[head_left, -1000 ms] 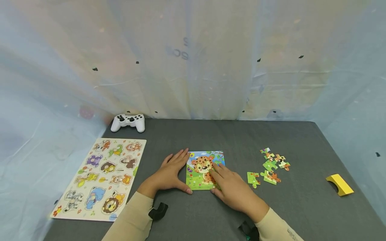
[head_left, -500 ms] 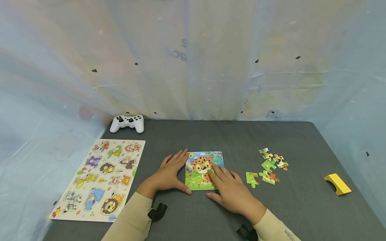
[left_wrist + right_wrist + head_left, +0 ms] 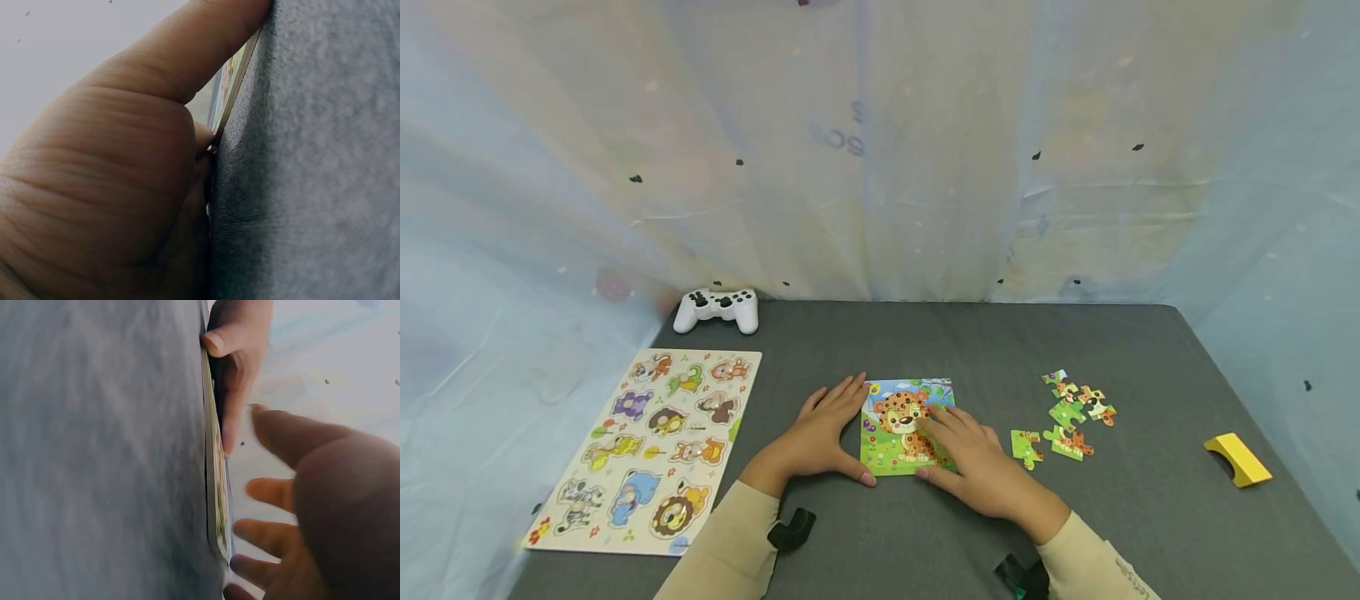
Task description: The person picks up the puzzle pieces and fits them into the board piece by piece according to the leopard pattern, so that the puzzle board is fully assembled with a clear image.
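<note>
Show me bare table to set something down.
Free: the table behind the leopard puzzle, right of the white controller; also between the loose pieces and yellow block. Crowded: the left side, under the animal board, and the middle, with left hand and right hand at the puzzle.

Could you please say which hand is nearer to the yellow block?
Right. The right hand is over the right side of the leopard puzzle, loose pieces between it and the yellow block; the left hand is farther, at the puzzle's left edge.
</note>
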`<state>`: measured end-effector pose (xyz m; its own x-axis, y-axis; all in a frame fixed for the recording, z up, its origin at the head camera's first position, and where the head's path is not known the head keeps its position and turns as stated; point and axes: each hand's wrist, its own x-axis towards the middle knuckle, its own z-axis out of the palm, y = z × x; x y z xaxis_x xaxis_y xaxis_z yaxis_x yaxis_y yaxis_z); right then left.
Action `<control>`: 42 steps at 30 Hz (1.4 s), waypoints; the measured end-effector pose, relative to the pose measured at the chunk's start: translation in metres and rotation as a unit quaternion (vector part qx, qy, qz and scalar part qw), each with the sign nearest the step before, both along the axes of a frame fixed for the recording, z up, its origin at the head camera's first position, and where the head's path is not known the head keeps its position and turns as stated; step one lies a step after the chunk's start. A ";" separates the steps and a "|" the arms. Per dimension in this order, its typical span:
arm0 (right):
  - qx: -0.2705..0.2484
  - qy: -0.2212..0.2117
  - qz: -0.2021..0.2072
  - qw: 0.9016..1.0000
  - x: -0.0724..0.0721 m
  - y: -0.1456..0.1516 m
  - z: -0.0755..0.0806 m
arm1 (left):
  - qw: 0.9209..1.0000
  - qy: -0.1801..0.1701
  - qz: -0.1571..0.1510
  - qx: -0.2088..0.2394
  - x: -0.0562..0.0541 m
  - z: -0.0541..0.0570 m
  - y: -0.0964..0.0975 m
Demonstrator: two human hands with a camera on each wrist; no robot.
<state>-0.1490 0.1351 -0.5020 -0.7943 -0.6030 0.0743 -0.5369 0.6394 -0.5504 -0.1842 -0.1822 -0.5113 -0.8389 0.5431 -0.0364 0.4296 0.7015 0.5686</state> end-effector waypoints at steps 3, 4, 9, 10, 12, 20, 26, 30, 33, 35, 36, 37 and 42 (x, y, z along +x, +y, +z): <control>-0.045 -0.004 -0.004 0.999 -0.006 0.009 0.003 | 1.000 -0.001 0.000 -0.001 0.000 -0.001 0.000; -0.060 -0.003 -0.008 0.998 -0.007 0.012 0.005 | 1.000 -0.002 0.000 -0.003 -0.001 -0.002 0.000; -0.120 -0.004 -0.051 0.991 -0.019 0.036 0.015 | 1.000 -0.008 0.000 -0.013 -0.001 -0.004 -0.001; -0.132 -0.008 -0.061 0.989 -0.022 0.041 0.016 | 1.000 -0.006 0.000 -0.014 0.000 -0.004 -0.001; -0.156 -0.017 -0.079 0.984 -0.028 0.053 0.018 | 1.000 -0.006 0.000 -0.015 0.000 -0.004 0.000; -0.283 -0.046 -0.132 0.949 -0.050 0.107 0.020 | 1.000 -0.008 0.000 -0.002 0.001 -0.002 0.003; -0.395 -0.052 -0.172 0.901 -0.059 0.144 0.018 | 1.000 -0.008 0.003 -0.013 -0.002 0.000 0.004; -0.442 -0.055 -0.199 0.873 -0.064 0.164 0.013 | 1.000 -0.006 0.001 -0.006 -0.003 0.002 0.003; -0.426 -0.047 -0.235 0.873 -0.066 0.173 0.008 | 1.000 -0.010 0.001 -0.010 -0.002 0.003 0.003; -0.386 -0.043 -0.256 0.885 -0.068 0.177 0.003 | 1.000 -0.011 0.003 -0.007 -0.001 0.004 0.002; -0.359 -0.044 -0.265 0.894 -0.069 0.178 0.001 | 1.000 -0.012 0.004 -0.008 -0.001 0.004 0.002; -0.325 -0.043 -0.274 0.904 -0.070 0.179 -0.001 | 1.000 -0.012 0.005 -0.008 -0.001 0.003 0.002; -0.172 -0.043 -0.258 0.950 -0.075 0.179 -0.008 | 1.000 -0.012 0.006 -0.005 -0.001 0.002 0.001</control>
